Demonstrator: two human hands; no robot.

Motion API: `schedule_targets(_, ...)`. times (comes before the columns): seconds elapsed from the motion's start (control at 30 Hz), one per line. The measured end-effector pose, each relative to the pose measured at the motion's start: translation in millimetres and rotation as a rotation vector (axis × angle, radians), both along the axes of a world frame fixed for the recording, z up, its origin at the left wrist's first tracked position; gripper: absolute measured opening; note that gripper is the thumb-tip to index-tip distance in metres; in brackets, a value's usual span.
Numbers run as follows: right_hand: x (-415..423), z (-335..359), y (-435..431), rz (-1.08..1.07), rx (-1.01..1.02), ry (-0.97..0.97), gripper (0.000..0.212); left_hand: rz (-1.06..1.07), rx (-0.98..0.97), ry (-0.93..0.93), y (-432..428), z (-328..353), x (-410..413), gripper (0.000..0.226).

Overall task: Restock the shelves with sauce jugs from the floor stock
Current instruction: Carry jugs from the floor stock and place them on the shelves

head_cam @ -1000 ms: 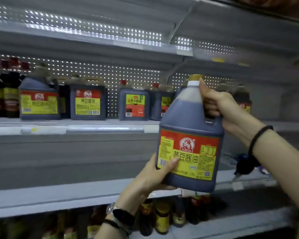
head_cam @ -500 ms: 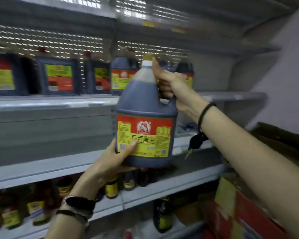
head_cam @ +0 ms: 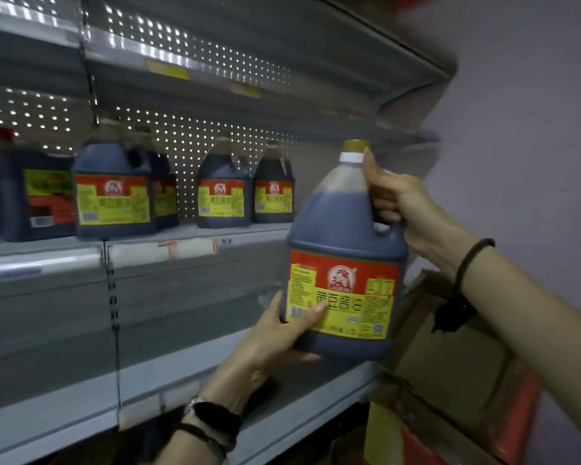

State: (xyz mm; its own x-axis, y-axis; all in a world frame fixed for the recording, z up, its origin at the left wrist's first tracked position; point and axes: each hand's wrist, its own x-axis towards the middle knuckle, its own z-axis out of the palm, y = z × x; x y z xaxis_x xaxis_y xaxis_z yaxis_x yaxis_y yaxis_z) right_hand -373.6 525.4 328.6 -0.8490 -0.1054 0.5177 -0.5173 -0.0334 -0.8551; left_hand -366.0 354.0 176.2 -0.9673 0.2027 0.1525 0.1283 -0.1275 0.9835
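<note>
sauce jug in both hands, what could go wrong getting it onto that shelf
The held jug has its base lower than the shelf lip; lifted short, it could catch there and tip. The left hand cups one bottom corner only, so most weight likely hangs on the right hand at the handle; a slip drops it towards the cardboard box. Slid in fast, it may knock the nearest shelved jug.

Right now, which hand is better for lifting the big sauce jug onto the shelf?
Probably the right hand: it grips the jug by its handle up top, close to the shelf. The left hand only props the bottom, thumb on the label.
</note>
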Motion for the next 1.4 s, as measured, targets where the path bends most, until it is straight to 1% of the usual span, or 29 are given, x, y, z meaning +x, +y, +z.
schedule_targets(0.1,-27,11,21,-0.061,0.020,0.018,0.036,-0.093,0.017,-0.001,21,11,-43,0.063)
schedule_targets(0.17,-46,16,34,-0.112,-0.009,0.036,0.039,-0.153,0.002,0.006,33,19,-71,0.065)
schedule_targets(0.27,-74,27,50,-0.157,-0.062,0.039,0.044,-0.205,-0.001,-0.002,49,31,-111,0.069)
schedule_targets(0.37,-102,38,62,-0.188,-0.101,0.040,0.045,-0.239,-0.006,-0.031,62,46,-148,0.062)
schedule_targets(0.43,-124,43,68,-0.207,-0.115,0.059,0.044,-0.264,-0.011,-0.049,68,58,-171,0.063)
schedule_targets(0.57,-175,50,77,-0.199,-0.126,0.092,0.042,-0.230,-0.035,-0.093,77,74,-220,0.053)
schedule_targets(0.67,-219,54,81,-0.168,-0.132,0.103,0.043,-0.193,-0.039,-0.085,82,82,-258,0.058)
schedule_targets(0.7,-235,55,82,-0.157,-0.136,0.106,0.042,-0.181,-0.053,-0.068,83,85,-270,0.050)
schedule_targets(0.77,-268,59,83,-0.135,-0.137,0.118,0.036,-0.143,-0.072,-0.035,85,91,-296,0.020)
schedule_targets(0.8,-285,63,84,-0.124,-0.126,0.121,0.035,-0.121,-0.080,-0.036,86,95,-308,0.015)
schedule_targets(0.83,-303,67,86,-0.115,-0.117,0.127,0.035,-0.102,-0.095,-0.034,87,100,-320,0.020)
schedule_targets(1.0,-390,85,86,-0.048,-0.074,0.143,0.036,0.005,-0.120,-0.020,86,121,-386,0.070)
schedule_targets(1.03,-406,88,85,-0.035,-0.072,0.142,0.036,0.027,-0.111,-0.012,85,125,-398,0.078)
schedule_targets(1.23,-494,103,68,0.041,-0.049,0.159,0.035,0.122,-0.129,0.069,76,132,-468,0.094)
schedule_targets(1.33,-531,104,60,0.087,-0.018,0.153,0.033,0.165,-0.152,0.076,72,131,-492,0.081)
schedule_targets(1.4,-553,101,54,0.105,-0.009,0.139,0.031,0.221,-0.227,0.083,69,130,-505,0.089)
